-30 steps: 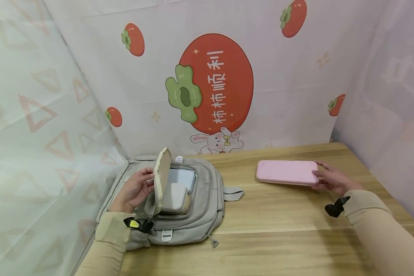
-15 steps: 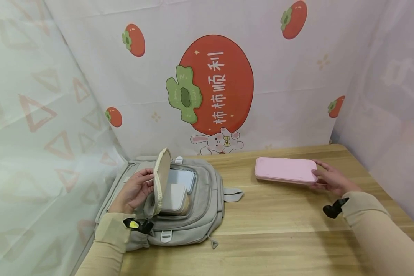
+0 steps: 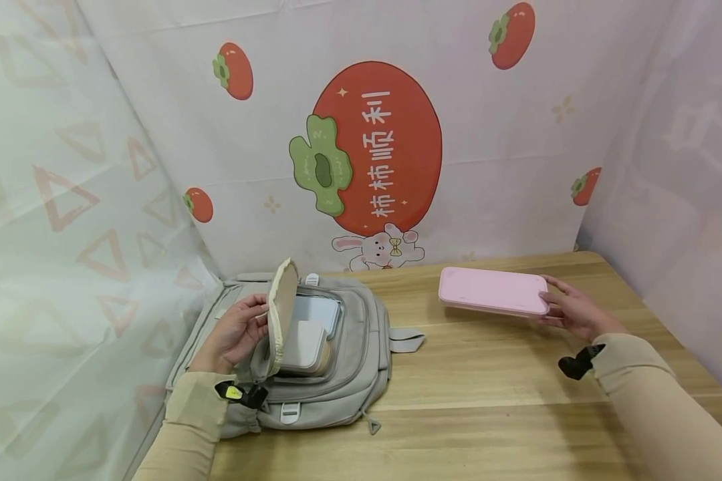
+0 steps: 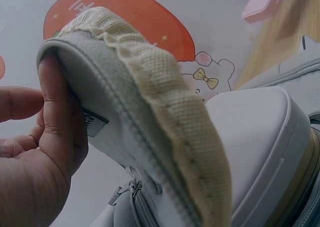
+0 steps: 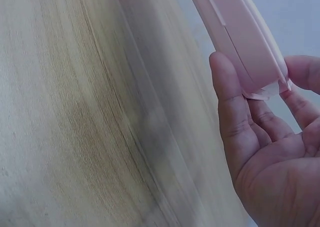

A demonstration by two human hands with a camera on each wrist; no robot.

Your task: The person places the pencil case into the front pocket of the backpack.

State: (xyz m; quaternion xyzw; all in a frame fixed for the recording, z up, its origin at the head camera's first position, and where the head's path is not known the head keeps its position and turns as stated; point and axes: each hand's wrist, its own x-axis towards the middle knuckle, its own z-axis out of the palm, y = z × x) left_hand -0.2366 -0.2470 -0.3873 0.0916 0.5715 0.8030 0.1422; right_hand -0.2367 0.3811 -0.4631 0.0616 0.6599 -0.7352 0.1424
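Observation:
My left hand (image 3: 236,333) holds up the front flap (image 3: 281,317) of a grey backpack (image 3: 361,334) lying on the table. In the left wrist view, a finger tucks under the curved edge of the cream-trimmed flap (image 4: 165,97). Inside the open pocket lie a white rounded box (image 3: 303,344) and a light blue box (image 3: 315,310). At the right, my right hand (image 3: 577,310) grips one end of a flat pink pencil case (image 3: 493,288), held over the table. The right wrist view shows thumb and fingers around the end of the pencil case (image 5: 245,37).
The wooden table (image 3: 457,414) runs up to a printed cloth backdrop (image 3: 517,167). A grey strap (image 3: 406,338) sticks out from the backpack toward the pencil case. A zipper pull (image 3: 374,425) hangs at the backpack's near edge. Cloth walls stand on both sides.
My right hand has raised the pink pencil case and shifted it slightly left, its left end now higher. My left hand and the flap have stayed in place.

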